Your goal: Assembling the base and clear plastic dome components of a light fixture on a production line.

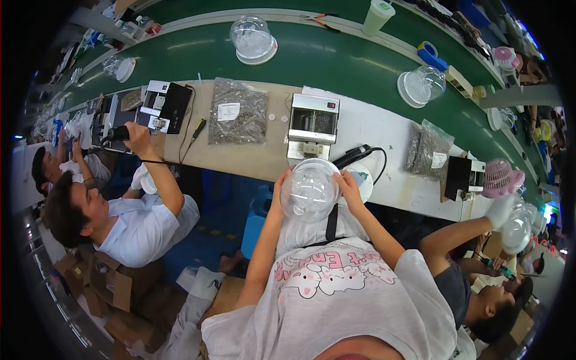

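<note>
A clear, rounded plastic dome (pixel 309 197) is held between both my hands at the table's near edge, just over my lap. My left hand (pixel 282 185) closes on its left rim, and my right hand (pixel 347 185) grips the rim on the right. Directly beyond the dome stands a small silver-and-white screw feeder (pixel 313 120). A black electric screwdriver (pixel 351 157) with a cable lies right of the feeder, close to my right hand. Beside that hand is a white round base (pixel 365 187), partly hidden by the hand and arm.
Bags of small metal parts (pixel 243 129) lie on the worktable, with a hand screwdriver (pixel 197 131) nearby. A green conveyor (pixel 336 57) beyond carries finished-looking domes on white bases (pixel 257 53). Co-workers sit at both sides; the left one raises a black power tool (pixel 119 133).
</note>
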Motion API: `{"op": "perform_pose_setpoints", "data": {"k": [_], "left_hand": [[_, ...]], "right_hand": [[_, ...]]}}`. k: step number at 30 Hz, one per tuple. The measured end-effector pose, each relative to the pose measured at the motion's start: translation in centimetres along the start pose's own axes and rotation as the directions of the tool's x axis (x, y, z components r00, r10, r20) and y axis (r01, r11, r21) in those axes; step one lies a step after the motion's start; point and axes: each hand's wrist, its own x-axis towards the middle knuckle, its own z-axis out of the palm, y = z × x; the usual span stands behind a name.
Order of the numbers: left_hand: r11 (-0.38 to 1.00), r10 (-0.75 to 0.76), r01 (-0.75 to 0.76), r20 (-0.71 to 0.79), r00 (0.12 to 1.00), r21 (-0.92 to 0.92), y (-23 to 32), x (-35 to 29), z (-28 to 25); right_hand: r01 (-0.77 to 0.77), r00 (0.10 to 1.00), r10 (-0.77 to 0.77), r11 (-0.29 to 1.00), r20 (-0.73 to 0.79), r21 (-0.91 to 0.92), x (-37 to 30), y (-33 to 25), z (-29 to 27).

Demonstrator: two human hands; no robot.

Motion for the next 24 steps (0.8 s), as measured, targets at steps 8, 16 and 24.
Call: {"op": "perform_pose_setpoints", "data": {"k": [8,16,24], "left_hand": [[0.987,-0.11,0.131,0.218,0.97,-0.088,-0.9,1.6,0.2],[0.992,-0.118,0.125,0.266,0.957,-0.009,1.9,0.5,3.2],[0.997,-0.075,0.074,0.251,0.965,0.011,2.1,0.0,2.8]], "right_hand": [[0.22,0.942,-0.143,0.946,0.305,-0.238,-2.0,0.4,-5.2],[0.175,0.871,-0.471,0.568,-0.143,-0.804,1.2,4.8,-9.7],[0.054,0.993,-0.094,0.898,-0.07,-0.437,2.8,3.2,-11.4]]}}
